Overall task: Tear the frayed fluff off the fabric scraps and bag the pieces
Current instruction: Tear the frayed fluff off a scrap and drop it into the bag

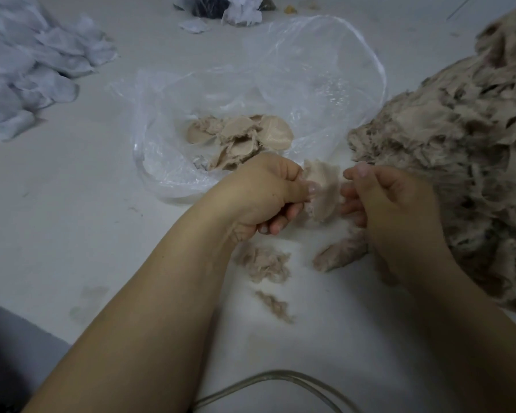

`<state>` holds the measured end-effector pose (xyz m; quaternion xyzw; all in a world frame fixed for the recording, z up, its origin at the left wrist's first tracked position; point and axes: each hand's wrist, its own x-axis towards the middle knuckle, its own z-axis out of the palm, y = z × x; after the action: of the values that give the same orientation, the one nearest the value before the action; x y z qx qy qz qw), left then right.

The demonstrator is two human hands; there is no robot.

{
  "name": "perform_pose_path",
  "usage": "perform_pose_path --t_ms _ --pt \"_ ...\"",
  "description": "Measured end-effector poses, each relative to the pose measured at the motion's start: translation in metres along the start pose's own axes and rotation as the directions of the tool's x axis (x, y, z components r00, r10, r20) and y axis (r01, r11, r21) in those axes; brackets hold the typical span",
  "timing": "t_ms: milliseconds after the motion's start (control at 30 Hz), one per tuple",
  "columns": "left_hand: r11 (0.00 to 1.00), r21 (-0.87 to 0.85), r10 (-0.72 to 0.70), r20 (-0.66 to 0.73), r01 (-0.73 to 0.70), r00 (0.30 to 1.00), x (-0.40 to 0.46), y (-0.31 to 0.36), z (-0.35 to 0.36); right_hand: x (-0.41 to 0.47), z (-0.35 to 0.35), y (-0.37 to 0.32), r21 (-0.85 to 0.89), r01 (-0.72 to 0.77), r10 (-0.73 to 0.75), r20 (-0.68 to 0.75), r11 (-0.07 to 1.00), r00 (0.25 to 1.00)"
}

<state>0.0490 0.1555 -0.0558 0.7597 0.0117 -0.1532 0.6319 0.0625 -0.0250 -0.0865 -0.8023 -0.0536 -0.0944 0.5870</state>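
The left hand (262, 193) pinches a small beige frayed fabric scrap (322, 192) by its left edge; the right hand (390, 204), fingers curled, pinches fluff at the scrap's right edge; torn beige fluff tufts (265, 263) lie below; beyond, trimmed beige pieces (242, 138) sit inside an open clear plastic bag (310, 70); a heap of untrimmed beige scraps (459, 144) lies right.
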Motion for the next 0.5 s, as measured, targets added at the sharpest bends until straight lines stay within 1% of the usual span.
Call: perform_pose_path --t_ms 100,267,333,433,500 --pt "1.0 -0.029 -0.001 -0.001 0.001 1.0 0.0 0.001 0.0 -0.001 0.001 0.004 -0.109 0.021 -0.011 0.087 0.994 0.996" --pt "0.998 -0.063 0.005 -0.012 -0.006 1.0 0.0 0.0 -0.001 0.003 -0.002 0.011 -0.199 0.067 -0.05 0.09 0.978 0.995" --pt "0.998 -0.059 0.006 -0.016 -0.007 1.0 0.0 0.0 0.0 0.004 -0.003 0.013 -0.208 0.059 -0.046 0.068 0.976 0.997" --pt "0.998 -0.06 0.011 -0.028 -0.012 1.0 0.0 0.0 0.0 0.005 -0.006 0.013 -0.178 0.041 -0.049 -0.039 0.983 0.998" --pt "0.996 -0.088 0.02 -0.052 -0.025 0.998 0.0 0.0 -0.002 0.005 -0.007 0.009 -0.137 0.076 -0.084 -0.051 0.988 0.995"
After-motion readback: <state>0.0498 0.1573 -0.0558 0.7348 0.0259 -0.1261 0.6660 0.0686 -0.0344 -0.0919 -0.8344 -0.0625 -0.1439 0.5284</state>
